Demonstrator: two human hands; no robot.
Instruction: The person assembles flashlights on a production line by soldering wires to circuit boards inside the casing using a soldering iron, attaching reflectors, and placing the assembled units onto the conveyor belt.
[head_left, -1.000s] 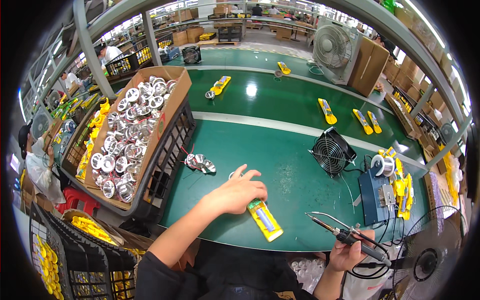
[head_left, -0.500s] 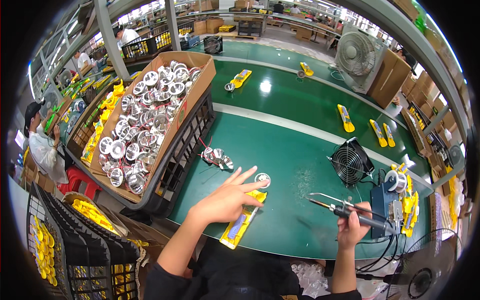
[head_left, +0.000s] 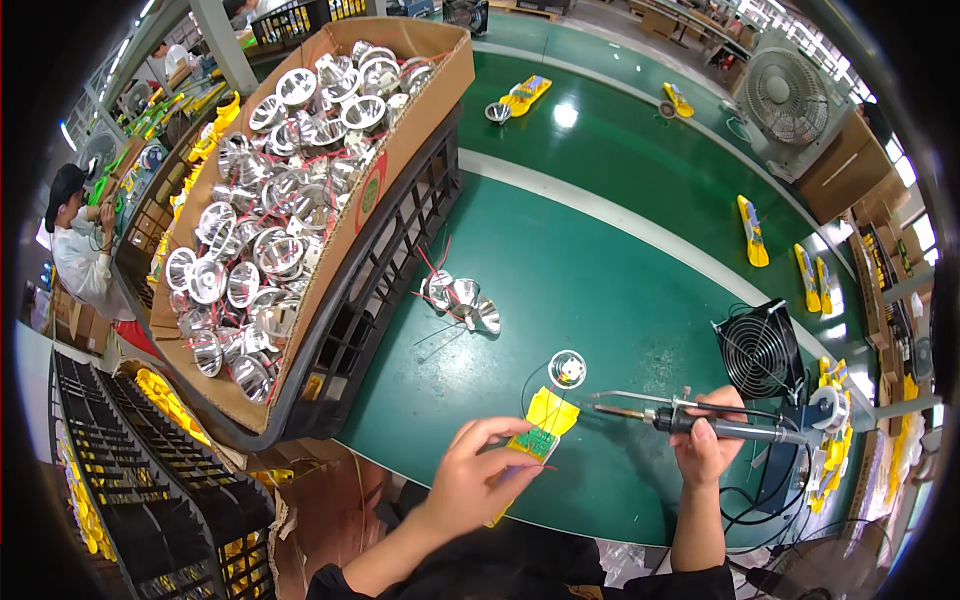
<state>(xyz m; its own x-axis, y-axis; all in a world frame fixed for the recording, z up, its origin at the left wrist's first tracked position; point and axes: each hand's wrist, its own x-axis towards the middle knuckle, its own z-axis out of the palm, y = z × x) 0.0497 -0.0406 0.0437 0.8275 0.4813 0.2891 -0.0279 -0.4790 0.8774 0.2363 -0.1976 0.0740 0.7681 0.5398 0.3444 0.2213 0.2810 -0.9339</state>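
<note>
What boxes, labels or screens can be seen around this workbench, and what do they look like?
Open cardboard box: brown, long, tilted on a black crate, left of the bench, full of shiny silver reflectors.
Round label: red and green, on that box's side wall.
Brown carton: upper right, beside a grey fan.
No screens in view.

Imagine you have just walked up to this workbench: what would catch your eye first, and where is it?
First, the big cardboard box of shiny silver reflector cups, tilted on a black plastic crate at the left. Then, near the front edge of the green table, the left hand steadies a yellow plastic piece with a small green circuit board, while the right hand holds a black-handled soldering iron towards it.
</note>
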